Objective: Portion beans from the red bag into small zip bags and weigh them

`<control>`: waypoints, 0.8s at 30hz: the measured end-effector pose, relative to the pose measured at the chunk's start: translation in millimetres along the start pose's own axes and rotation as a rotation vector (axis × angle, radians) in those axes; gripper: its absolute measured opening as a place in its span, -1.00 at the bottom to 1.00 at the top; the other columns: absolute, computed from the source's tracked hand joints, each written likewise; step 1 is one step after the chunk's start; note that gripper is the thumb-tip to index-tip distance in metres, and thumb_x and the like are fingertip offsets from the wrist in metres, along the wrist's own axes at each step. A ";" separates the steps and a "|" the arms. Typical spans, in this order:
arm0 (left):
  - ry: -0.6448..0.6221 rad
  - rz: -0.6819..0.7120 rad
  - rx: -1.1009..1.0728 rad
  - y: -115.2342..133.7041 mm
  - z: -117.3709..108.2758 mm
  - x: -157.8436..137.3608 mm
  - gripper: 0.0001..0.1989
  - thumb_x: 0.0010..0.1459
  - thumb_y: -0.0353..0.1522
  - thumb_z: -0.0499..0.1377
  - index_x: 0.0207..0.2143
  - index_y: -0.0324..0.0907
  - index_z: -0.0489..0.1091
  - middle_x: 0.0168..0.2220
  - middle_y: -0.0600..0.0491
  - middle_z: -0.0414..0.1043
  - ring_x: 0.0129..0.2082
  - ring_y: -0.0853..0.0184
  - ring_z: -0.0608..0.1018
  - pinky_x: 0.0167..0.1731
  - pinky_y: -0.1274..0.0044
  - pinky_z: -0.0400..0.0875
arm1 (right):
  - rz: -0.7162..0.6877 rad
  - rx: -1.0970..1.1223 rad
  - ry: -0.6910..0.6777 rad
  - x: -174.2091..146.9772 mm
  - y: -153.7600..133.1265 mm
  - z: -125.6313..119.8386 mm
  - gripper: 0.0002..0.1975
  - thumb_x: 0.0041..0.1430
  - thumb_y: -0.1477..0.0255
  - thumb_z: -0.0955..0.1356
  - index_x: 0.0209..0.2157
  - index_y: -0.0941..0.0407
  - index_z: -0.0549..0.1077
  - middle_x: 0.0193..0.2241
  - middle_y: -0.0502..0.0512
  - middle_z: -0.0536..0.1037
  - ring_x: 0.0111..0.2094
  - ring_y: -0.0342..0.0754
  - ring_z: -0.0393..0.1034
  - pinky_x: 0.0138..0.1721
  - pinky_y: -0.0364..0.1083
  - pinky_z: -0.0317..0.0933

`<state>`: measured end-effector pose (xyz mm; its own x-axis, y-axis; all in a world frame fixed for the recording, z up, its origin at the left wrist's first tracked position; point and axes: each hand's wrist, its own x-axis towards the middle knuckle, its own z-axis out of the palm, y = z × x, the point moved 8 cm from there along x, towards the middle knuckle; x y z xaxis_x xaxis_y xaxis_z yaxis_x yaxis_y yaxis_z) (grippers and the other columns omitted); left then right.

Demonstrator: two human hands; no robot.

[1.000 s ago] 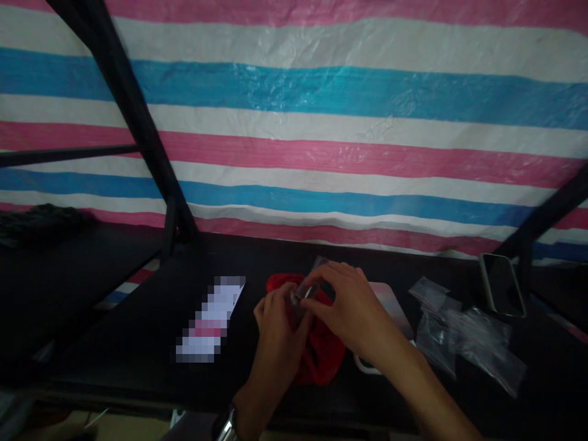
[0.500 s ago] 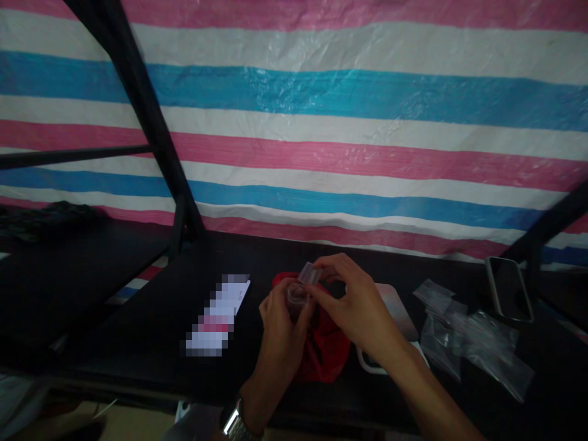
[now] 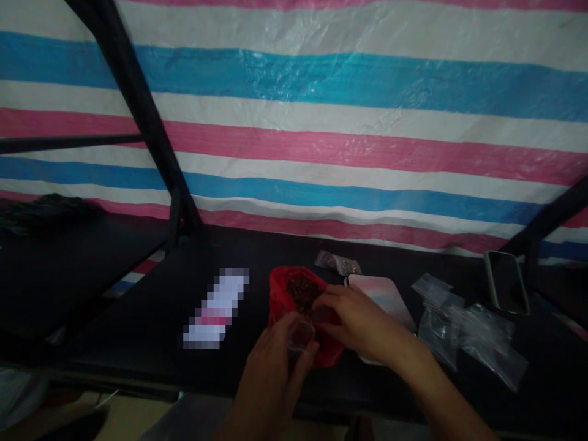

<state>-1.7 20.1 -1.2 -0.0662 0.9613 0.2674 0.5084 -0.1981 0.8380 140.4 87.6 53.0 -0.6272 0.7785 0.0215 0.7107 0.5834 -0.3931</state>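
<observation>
Small clear bag [image 3: 301, 334] | left hand [image 3: 271, 373] pinching it | right hand [image 3: 351, 318] fingers curled in red bag [image 3: 298, 300], grip unclear

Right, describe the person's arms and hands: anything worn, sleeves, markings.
Both hands, left and right, are bare: no gloves or rings show. Both forearms are bare too, with no sleeves in view. No markings show; the dim light hides finer detail.
</observation>
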 end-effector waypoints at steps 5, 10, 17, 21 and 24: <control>0.004 -0.093 0.084 -7.2 -0.1 -3.9 -0.63 0.32 -0.10 0.11 0.06 -0.06 0.44 -0.07 -0.13 0.69 -0.13 0.04 0.74 -0.12 0.26 0.62 | -0.003 -0.047 0.060 10.4 13.5 0.8 -0.77 0.29 0.54 0.46 -0.04 0.07 0.59 0.01 0.13 0.62 0.05 0.11 0.51 0.06 0.03 0.21; -0.026 -0.134 0.091 -12.9 15.0 -22.8 -0.60 0.34 -0.09 0.11 0.10 -0.06 0.45 -0.04 -0.14 0.68 -0.12 0.03 0.74 -0.10 0.24 0.64 | 0.031 0.026 0.214 17.7 16.0 -4.0 -0.81 0.30 0.51 0.47 -0.06 0.07 0.57 -0.01 0.12 0.61 0.02 0.05 0.51 0.07 0.00 0.25; 0.016 -0.262 -0.245 -19.8 31.5 -36.3 -0.55 0.37 -0.02 0.10 0.13 -0.09 0.42 0.08 -0.18 0.62 0.06 0.07 0.68 -0.02 0.28 0.64 | 0.090 -0.151 0.137 14.4 14.7 2.1 -0.83 0.30 0.41 0.49 -0.09 0.11 0.58 -0.07 0.19 0.66 0.04 0.19 0.50 0.06 0.09 0.22; 0.077 -0.322 -0.320 -22.5 32.7 -35.4 -0.48 0.36 0.05 0.09 0.13 -0.11 0.39 0.14 -0.21 0.55 0.11 0.07 0.63 0.07 0.23 0.58 | 0.107 -0.046 0.111 10.6 15.9 0.0 -0.85 0.26 0.38 0.52 -0.15 0.07 0.61 -0.14 0.12 0.69 -0.04 0.13 0.54 -0.01 0.04 0.22; 0.084 -0.319 -0.360 -23.1 36.4 -33.2 -0.47 0.36 0.08 0.09 0.13 -0.09 0.38 0.17 -0.19 0.52 0.14 0.09 0.60 0.12 0.22 0.53 | 0.098 0.144 0.088 12.0 16.3 6.8 -0.93 0.25 0.38 0.51 -0.23 0.04 0.62 -0.26 0.02 0.70 -0.20 0.02 0.57 -0.19 -0.07 0.22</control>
<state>20.0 -0.3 -46.8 -0.2464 0.9692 -0.0043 0.1230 0.0356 0.9918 142.3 104.8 40.6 -0.5226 0.8508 0.0548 0.7099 0.4699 -0.5247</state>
